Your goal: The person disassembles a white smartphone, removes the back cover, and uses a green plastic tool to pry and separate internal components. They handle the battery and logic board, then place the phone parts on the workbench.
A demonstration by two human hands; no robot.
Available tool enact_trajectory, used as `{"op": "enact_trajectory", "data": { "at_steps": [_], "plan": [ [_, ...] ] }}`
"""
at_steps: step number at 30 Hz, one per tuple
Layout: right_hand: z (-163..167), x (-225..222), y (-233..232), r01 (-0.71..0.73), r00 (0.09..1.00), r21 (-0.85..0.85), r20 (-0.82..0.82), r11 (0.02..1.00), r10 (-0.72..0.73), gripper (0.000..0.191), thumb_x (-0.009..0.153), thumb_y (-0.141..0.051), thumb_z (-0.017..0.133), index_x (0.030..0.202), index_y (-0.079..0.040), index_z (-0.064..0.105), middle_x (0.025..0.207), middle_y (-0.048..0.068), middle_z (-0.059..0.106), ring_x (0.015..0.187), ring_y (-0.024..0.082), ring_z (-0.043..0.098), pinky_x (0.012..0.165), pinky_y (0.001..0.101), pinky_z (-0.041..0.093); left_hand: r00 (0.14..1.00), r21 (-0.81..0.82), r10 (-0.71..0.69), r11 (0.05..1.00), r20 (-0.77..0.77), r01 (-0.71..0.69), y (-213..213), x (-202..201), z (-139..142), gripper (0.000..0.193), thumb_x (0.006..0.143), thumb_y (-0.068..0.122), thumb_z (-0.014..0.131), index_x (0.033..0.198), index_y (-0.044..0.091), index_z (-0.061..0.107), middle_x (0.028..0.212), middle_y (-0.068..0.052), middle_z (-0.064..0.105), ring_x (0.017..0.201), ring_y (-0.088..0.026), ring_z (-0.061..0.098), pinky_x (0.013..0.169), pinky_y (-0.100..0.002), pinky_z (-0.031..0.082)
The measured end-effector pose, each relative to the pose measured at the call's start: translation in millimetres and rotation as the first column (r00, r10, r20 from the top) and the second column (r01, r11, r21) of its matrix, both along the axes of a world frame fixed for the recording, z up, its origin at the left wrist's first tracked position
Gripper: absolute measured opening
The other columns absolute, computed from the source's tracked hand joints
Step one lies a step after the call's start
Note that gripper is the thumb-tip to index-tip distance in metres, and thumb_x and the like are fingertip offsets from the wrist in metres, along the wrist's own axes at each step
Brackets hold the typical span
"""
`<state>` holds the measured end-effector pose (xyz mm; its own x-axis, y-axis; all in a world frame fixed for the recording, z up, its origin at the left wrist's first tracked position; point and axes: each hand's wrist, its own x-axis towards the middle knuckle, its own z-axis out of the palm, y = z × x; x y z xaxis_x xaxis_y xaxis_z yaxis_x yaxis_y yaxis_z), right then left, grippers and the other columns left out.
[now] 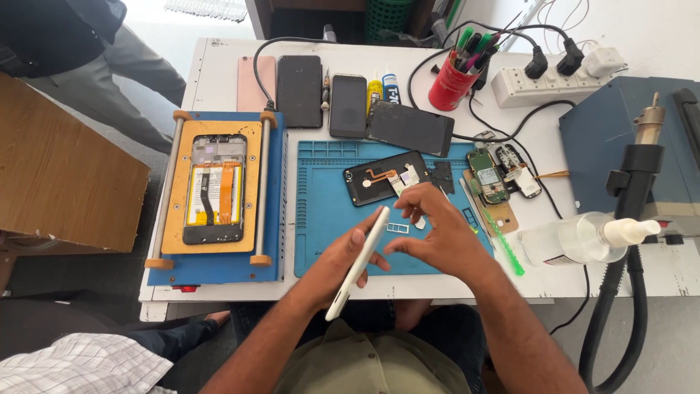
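Observation:
My left hand (341, 257) holds a white phone (359, 261) on its edge, tilted, over the front of the blue work mat (321, 219). My right hand (435, 232) hovers just right of the phone, its fingers pinched together near the phone's upper end. A small metal card tray (397, 228) lies on the mat beside those fingers. Behind my hands rests an opened black phone back (379, 177) with an orange flex cable.
A blue heating plate (214, 191) at left carries an opened phone in an orange frame. Several phones, glue tubes and a red pen cup (450, 82) line the back. Circuit boards (496, 175), a clear spray bottle (583, 238), a power strip and a hot-air station sit right.

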<state>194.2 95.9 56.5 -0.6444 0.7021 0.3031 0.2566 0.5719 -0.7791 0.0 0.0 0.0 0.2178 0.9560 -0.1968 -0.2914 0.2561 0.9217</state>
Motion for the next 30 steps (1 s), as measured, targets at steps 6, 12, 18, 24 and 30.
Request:
{"op": "enact_trajectory", "data": {
  "at_steps": [6, 12, 18, 24, 30],
  "plan": [
    [-45, 82, -117, -0.094, 0.995, -0.167, 0.012, 0.982, 0.097, 0.049, 0.068, -0.018, 0.095, 0.096, -0.011, 0.055, 0.099, 0.002, 0.06, 0.093, 0.016, 0.061, 0.084, 0.0315, 0.053, 0.993, 0.074, -0.11, 0.991, -0.042, 0.113, -131, 75, -28, 0.106, 0.081, 0.064, 0.072, 0.16, 0.005, 0.033, 0.127, -0.019, 0.061, 0.098, -0.017, 0.068, 0.06, -0.024, 0.054],
    [-98, 259, -38, -0.157, 0.985, -0.168, -0.097, 0.973, 0.142, 0.045, 0.073, -0.013, 0.091, 0.097, -0.011, 0.054, 0.102, 0.002, 0.059, 0.096, 0.014, 0.06, 0.086, 0.0289, 0.053, 0.992, 0.028, -0.119, 0.992, -0.043, 0.12, -49, 246, -62, 0.099, 0.084, 0.051, 0.075, 0.161, -0.001, 0.043, 0.103, -0.021, 0.064, 0.079, -0.015, 0.059, 0.059, -0.023, 0.049],
    [-181, 276, 54, -0.182, 0.975, -0.225, -0.17, 0.957, 0.145, 0.049, 0.077, -0.019, 0.091, 0.103, -0.012, 0.05, 0.107, 0.003, 0.054, 0.099, 0.013, 0.054, 0.086, 0.0277, 0.05, 0.994, -0.022, -0.105, 0.994, 0.041, 0.106, 45, 264, -133, 0.096, 0.083, 0.05, 0.072, 0.159, 0.0, 0.041, 0.099, -0.013, 0.065, 0.084, -0.011, 0.066, 0.059, -0.021, 0.052],
    [-265, 238, 52, -0.169, 0.979, -0.185, -0.142, 0.968, 0.144, 0.054, 0.071, -0.02, 0.093, 0.101, -0.013, 0.048, 0.104, 0.003, 0.052, 0.098, 0.013, 0.054, 0.086, 0.0282, 0.05, 0.991, -0.047, -0.13, 0.99, 0.035, 0.131, 50, 228, -195, 0.092, 0.083, 0.047, 0.07, 0.157, 0.001, 0.04, 0.107, -0.015, 0.066, 0.086, -0.013, 0.067, 0.059, -0.021, 0.051],
    [-280, 209, 40, -0.118, 0.985, -0.191, -0.149, 0.974, 0.09, 0.049, 0.073, -0.012, 0.091, 0.099, -0.011, 0.049, 0.103, 0.003, 0.051, 0.095, 0.014, 0.052, 0.082, 0.0279, 0.05, 0.99, 0.028, -0.144, 0.989, -0.002, 0.144, 39, 189, -229, 0.091, 0.085, 0.05, 0.07, 0.157, -0.001, 0.043, 0.116, -0.017, 0.065, 0.089, -0.015, 0.066, 0.072, -0.025, 0.055]
  ]
}}
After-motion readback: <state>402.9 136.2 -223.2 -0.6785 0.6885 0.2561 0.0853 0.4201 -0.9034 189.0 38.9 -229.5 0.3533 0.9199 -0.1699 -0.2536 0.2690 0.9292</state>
